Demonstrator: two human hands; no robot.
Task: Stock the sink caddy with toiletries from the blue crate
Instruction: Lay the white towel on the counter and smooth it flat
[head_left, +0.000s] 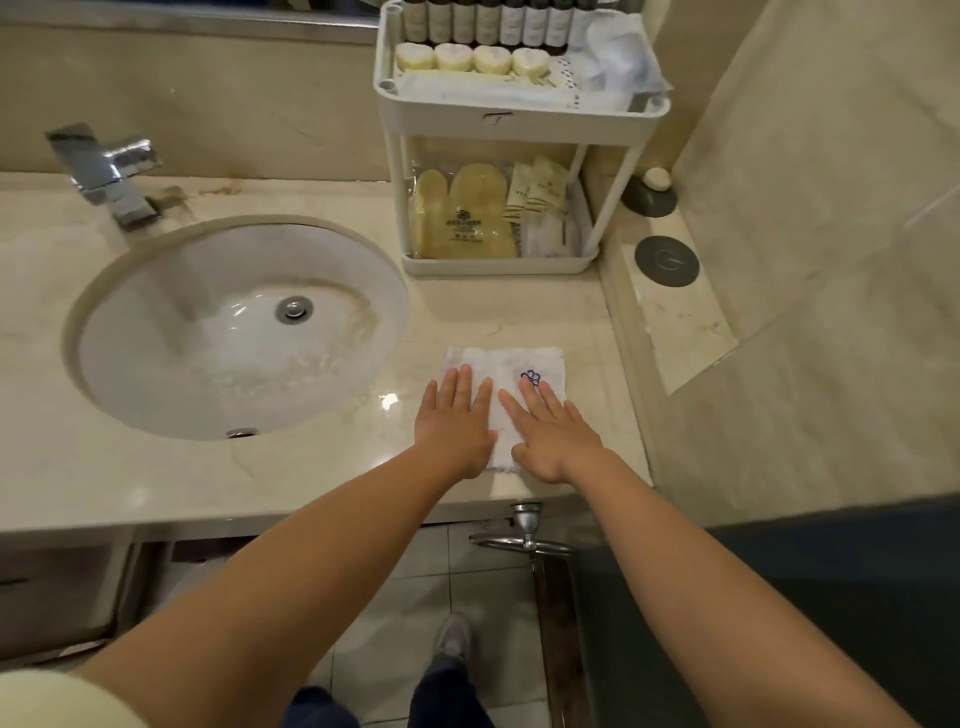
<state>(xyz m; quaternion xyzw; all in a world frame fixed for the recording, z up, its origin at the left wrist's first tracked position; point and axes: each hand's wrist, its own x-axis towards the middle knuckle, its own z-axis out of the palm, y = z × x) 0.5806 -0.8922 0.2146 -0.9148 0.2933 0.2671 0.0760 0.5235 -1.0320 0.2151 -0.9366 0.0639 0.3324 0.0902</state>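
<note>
counter spanning mid frame; caddy, upper centre, standing filled on both tiers. cloth lying lower centre, left hand and right hand pressing it flat, fingers straight, gripping nothing. stocking appearing finished; crate lying out of view; next move likely lifting both palms clear.

Both arms extended forward; left hand and right hand palm-down, fingers straight, side by side.
</note>
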